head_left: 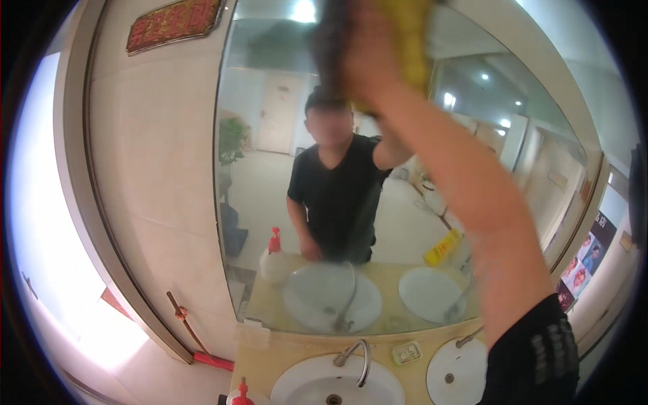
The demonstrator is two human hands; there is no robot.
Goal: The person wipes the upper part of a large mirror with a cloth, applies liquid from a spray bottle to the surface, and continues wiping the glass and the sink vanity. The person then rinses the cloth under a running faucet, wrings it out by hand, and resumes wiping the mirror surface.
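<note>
My right hand (368,57) is raised high against the large wall mirror (260,202) and presses a yellow cloth (410,37) flat to the glass near its top edge. My forearm runs down to the lower right, ending in a black sleeve (540,358). The mirror shows my reflection in a black shirt. My left hand itself is outside the picture; only its reflection (310,250) shows, resting at the counter's edge.
Below the mirror a beige counter holds two white basins (317,388) (453,371), a curved chrome tap (359,356) and a red-topped pump bottle (241,393). A red-handled tool (202,354) leans at the left wall. A red plaque (174,23) hangs above. Posters (584,260) are at the right.
</note>
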